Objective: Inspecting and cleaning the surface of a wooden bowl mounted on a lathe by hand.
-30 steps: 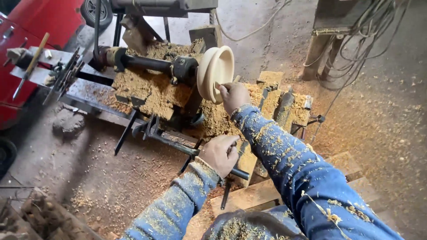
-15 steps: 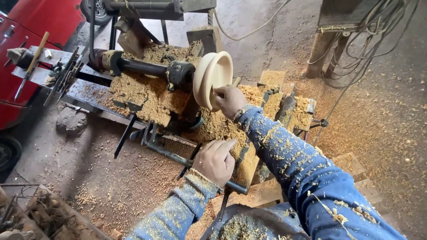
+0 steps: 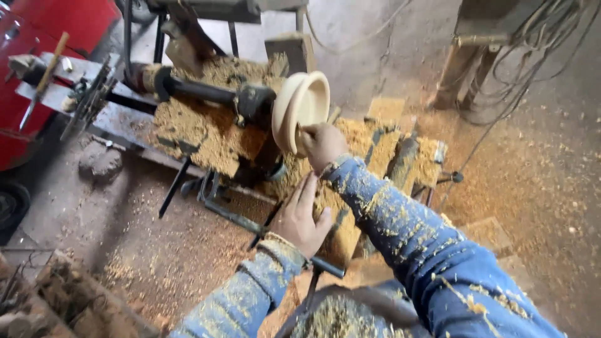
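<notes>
**A:** What does the view from the head camera show?

**B:** Looking down at a sawdust-covered wood lathe [image 3: 206,119]. A pale, round, turned wooden bowl [image 3: 300,109] sits on the end of the dark metal spindle [image 3: 206,92], its rim facing right, toward the person.

**A:** Where are the hands?

**B:** The right hand [image 3: 322,144], in a shaving-flecked blue sleeve [image 3: 400,231], is curled closed against the lower rim of the bowl. It seems to press something small there, but I cannot tell what. The left hand [image 3: 300,216] is lower and nearer, fingers straight and together, resting on a heap of tan wood shavings [image 3: 341,219] just above a dark metal bar [image 3: 250,222]. It holds nothing that I can see.

**A:** How far along does the work look?

**B:** Judging by its shape, well along: the bowl has a formed rim, a stepped outer wall and a smooth surface, and shavings lie thick over the lathe and the floor [image 3: 532,181]. It is still mounted, so finishing and removal appear to remain.
</notes>
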